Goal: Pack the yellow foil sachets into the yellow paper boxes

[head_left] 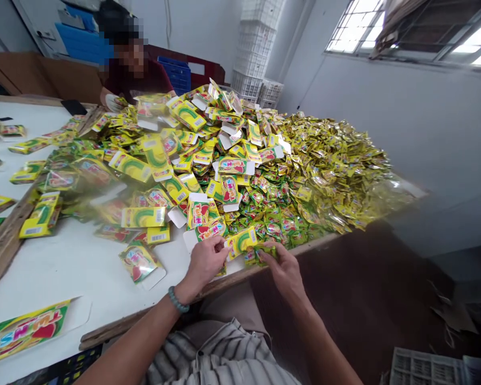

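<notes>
My left hand is closed on the left end of a small yellow carton with a green curve printed on it. At the carton's right end, my right hand pinches a small green candy sachet. Whether the sachet is partly inside the carton I cannot tell. Just beyond my hands lie more cartons, one with its white flap open, and a bed of loose green sachets. A bead bracelet is on my left wrist.
Mounded cartons and a large heap of yellow sachets cover the table's far side. A wooden strip edges the white tabletop. Across from me sits another person. White crates stand stacked behind.
</notes>
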A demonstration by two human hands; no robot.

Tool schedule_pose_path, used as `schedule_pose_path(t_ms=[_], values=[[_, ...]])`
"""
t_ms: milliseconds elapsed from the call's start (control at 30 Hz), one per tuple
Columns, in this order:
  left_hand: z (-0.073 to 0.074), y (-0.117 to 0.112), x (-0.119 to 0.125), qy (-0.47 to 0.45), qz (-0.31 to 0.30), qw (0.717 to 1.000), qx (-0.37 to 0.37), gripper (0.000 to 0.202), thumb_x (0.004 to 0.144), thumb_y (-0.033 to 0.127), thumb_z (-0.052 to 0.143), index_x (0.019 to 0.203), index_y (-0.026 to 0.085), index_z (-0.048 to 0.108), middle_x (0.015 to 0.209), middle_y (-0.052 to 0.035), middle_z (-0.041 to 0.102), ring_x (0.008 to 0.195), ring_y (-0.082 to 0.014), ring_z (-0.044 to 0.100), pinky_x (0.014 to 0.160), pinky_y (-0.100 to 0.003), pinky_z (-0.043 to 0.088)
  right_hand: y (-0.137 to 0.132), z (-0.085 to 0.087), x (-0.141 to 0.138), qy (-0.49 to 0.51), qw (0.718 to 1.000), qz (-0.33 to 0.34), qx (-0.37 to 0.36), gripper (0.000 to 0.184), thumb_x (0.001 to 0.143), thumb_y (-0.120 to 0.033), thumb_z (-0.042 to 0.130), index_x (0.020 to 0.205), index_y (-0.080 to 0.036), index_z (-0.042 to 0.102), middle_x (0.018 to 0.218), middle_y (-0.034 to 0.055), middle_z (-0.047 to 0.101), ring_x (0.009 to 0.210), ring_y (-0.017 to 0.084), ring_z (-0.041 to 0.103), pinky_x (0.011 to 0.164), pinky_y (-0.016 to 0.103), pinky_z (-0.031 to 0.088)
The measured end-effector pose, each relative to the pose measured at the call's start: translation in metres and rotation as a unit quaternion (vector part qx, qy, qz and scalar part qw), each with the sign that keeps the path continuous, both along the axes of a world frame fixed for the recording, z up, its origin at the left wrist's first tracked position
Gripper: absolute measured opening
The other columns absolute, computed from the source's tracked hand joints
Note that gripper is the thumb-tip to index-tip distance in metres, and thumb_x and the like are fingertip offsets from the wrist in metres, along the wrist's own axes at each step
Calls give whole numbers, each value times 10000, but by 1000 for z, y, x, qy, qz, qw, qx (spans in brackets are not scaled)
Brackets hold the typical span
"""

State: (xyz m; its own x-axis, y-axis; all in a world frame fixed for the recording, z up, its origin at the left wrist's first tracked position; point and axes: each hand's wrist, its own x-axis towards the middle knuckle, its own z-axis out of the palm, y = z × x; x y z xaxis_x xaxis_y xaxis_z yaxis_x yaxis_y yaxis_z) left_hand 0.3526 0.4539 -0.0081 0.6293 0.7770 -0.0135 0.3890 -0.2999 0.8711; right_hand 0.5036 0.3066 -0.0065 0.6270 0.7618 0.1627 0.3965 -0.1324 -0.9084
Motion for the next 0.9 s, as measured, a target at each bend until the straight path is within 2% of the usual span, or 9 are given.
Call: schedule_pose_path(t_ms=[133,233,367,467,533,633,733,800,900], values=[[29,16,-46,-72,-77,994,43,170,788,341,609,668,226,643,745,-35,607,693,-186,537,644,-268,392,-4,23,5,-82,988,126,-32,95,817,-294,660,819,-199,662,1360,111,511,1215,263,507,980,387,434],[36,28,-78,-95,-90,991,13,129,779,348,647,725,245,703,805,-59,664,803,-226,581,748,-290,435,12,29,-10,-97,957,261,-85,72,806,-264,677,851,-210,694,1272,98,568,1165,251,543,946,364,460],[18,34,-105,-108,89,990,19,172,750,397,687,782,229,706,895,-52,678,804,-205,603,724,-273,472,42,14,-53,-117,953,276,-39,58,845,-227,625,873,-214,674,978,51,612,904,180,597,777,278,498],[3,28,-117,-122,261,957,-35,341,742,475,685,968,220,671,986,-52,675,846,-196,625,743,-278,505,57,-2,-85,-194,952,239,7,85,868,-182,565,909,-196,638,1074,91,586,931,194,582,764,285,492],[-2,21,-119,-150,298,931,-147,452,729,540,680,1017,193,639,976,-62,686,845,-204,644,754,-304,525,62,-9,-101,-271,933,235,9,173,876,-117,496,971,-191,620,1231,127,546,1000,213,572,808,314,485],[-3,12,-116,-204,267,895,-293,513,691,556,716,988,149,621,946,-69,706,821,-209,664,748,-318,536,65,-14,-122,-364,884,293,-8,297,853,-42,445,1057,-196,596,1386,131,473,1007,220,577,837,345,480],[-4,12,-112,-268,231,876,-328,544,656,464,777,1058,145,598,939,-56,720,839,-210,674,741,-300,531,64,-12,-135,-372,850,372,-19,296,820,-16,456,1015,-190,594,1400,119,485,979,220,593,827,349,489],[-9,15,-113,-288,204,875,-332,568,666,440,775,1113,147,581,930,-55,729,840,-217,683,733,-303,536,65,-6,-135,-314,861,400,-8,254,822,-26,466,972,-185,595,1338,118,543,1015,215,597,839,330,490],[-17,20,-122,-248,154,903,-314,588,696,446,757,1169,150,571,965,-67,738,870,-234,689,747,-317,547,72,9,-121,-152,926,345,6,126,868,-134,523,929,-199,613,1030,61,680,903,172,632,773,261,488]])
